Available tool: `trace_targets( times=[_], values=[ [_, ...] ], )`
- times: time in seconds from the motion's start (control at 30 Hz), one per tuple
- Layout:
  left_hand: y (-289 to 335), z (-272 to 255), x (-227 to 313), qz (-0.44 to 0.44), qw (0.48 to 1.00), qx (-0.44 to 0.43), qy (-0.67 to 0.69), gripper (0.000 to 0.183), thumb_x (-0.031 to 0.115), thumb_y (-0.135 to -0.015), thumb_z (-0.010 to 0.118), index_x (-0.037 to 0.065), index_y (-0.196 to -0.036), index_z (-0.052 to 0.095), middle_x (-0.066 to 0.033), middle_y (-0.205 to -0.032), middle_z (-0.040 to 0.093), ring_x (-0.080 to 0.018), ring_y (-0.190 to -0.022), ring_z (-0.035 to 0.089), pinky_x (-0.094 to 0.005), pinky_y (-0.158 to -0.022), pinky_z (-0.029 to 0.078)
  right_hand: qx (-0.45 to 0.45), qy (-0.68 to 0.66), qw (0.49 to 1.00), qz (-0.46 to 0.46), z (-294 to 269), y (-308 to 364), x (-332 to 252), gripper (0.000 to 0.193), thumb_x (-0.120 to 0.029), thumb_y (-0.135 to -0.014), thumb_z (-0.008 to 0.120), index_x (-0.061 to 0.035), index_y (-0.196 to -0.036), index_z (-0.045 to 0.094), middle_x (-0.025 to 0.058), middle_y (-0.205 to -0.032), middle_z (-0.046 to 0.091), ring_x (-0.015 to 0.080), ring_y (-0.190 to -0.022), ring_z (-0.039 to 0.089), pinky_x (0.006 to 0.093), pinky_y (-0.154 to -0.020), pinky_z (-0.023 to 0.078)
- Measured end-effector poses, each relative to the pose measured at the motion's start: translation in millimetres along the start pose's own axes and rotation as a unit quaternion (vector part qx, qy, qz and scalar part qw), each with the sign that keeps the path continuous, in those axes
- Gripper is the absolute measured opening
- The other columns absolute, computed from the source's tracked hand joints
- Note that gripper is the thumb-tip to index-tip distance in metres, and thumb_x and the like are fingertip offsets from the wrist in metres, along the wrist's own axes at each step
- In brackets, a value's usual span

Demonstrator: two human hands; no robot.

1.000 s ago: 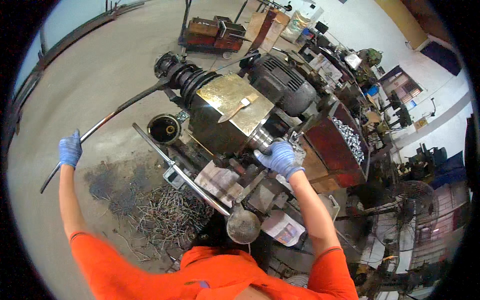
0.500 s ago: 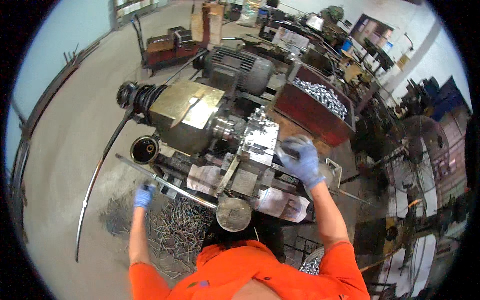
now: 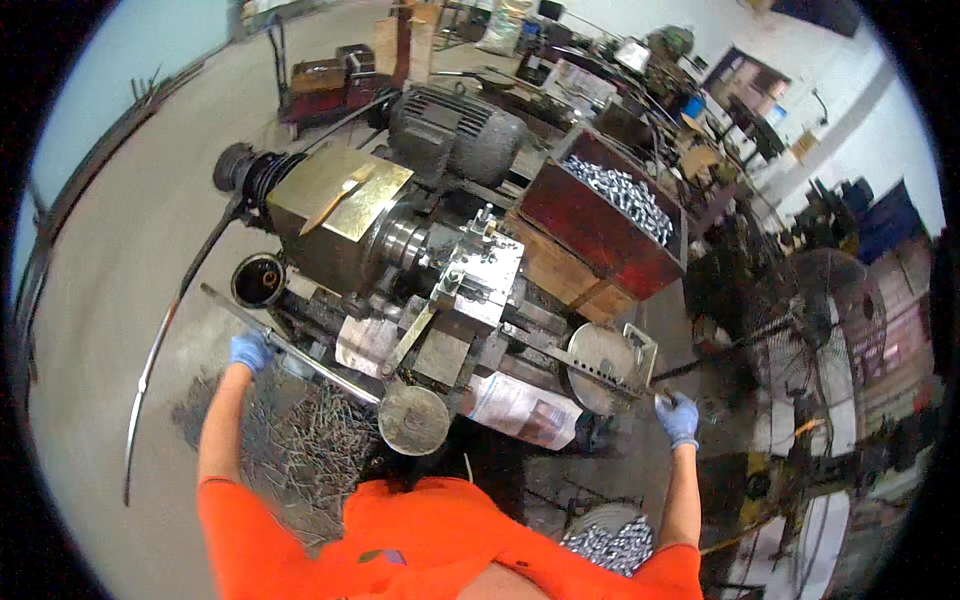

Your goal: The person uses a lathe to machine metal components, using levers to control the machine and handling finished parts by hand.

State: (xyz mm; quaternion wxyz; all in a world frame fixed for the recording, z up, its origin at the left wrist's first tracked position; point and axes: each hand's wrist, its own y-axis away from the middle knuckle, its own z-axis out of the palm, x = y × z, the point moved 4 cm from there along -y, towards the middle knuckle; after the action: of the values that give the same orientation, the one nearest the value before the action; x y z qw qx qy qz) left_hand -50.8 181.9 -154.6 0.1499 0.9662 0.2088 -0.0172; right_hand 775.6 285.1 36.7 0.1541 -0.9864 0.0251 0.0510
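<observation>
My left hand (image 3: 252, 353), in a blue glove, is closed at the long metal bar (image 3: 325, 370) that slopes down to a round metal disc on the lathe-like machine. Its fingertips are partly hidden. My right hand (image 3: 678, 419), also gloved in blue, is closed around the end of a lever handle (image 3: 661, 402) at the machine's right. Beside that handle, a perforated strip (image 3: 590, 372) crosses a round grey plate (image 3: 598, 345). Between my hands stand the shiny tool block (image 3: 487, 270) and the spindle chuck (image 3: 402, 243), both out of my reach.
Behind the machine, a red bin (image 3: 600, 215) of small metal parts stands on a wooden box (image 3: 560, 270). A motor (image 3: 455, 135) sits at the back. Metal scraps (image 3: 290, 440) litter the floor at left. A basket (image 3: 605, 520) of parts is near my right arm; a fan (image 3: 825, 300) stands farther right.
My right hand has moved from beside the tool block down and right to the lever handle. My left hand has come up to the metal bar. The view has shifted slightly.
</observation>
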Motion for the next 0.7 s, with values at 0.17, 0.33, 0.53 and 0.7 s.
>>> trace_targets(
  times=[0.17,0.33,0.53,0.7],
  values=[
    [55,-74,-34,-0.034,0.964,0.173,0.198,0.03,0.035,-0.079,0.056,0.011,-0.094,0.067,-0.0143,-0.09,0.065,-0.0298,-0.087,0.062,-0.0409,-0.076,0.048,-0.101,0.196,0.975,0.023,47,-11,113,0.051,-0.044,-0.065,0.07,-0.0077,-0.101,0.063,0.02,-0.099,0.063,0.0371,-0.094,0.058,0.0413,-0.083,0.047],
    [98,-156,-8,-0.044,0.919,0.255,0.297,0.027,0.03,-0.082,0.057,0.01,-0.098,0.066,-0.0148,-0.089,0.065,-0.0301,-0.084,0.062,-0.0395,-0.075,0.049,-0.15,0.193,0.961,0.126,59,-11,107,0.045,-0.046,-0.068,0.065,-0.0077,-0.091,0.064,0.0189,-0.091,0.064,0.0362,-0.09,0.06,0.0421,-0.081,0.047],
    [55,-137,33,0.023,0.938,0.268,0.22,0.026,0.032,-0.081,0.058,0.009,-0.09,0.066,-0.0155,-0.085,0.065,-0.0325,-0.081,0.062,-0.0414,-0.073,0.048,-0.062,0.141,0.978,0.137,39,75,78,0.041,-0.047,-0.071,0.061,-0.0069,-0.077,0.065,0.0184,-0.076,0.064,0.0378,-0.074,0.062,0.0445,-0.067,0.05],
    [24,-120,48,-0.064,0.946,0.247,0.201,0.032,0.041,-0.078,0.059,0.01,-0.081,0.068,-0.015,-0.081,0.064,-0.0325,-0.079,0.061,-0.0424,-0.072,0.048,-0.185,0.222,0.909,0.301,5,227,157,0.048,-0.049,-0.07,0.063,-0.0033,-0.085,0.067,0.0204,-0.075,0.064,0.0358,-0.081,0.063,0.0434,-0.071,0.049]
  ],
)
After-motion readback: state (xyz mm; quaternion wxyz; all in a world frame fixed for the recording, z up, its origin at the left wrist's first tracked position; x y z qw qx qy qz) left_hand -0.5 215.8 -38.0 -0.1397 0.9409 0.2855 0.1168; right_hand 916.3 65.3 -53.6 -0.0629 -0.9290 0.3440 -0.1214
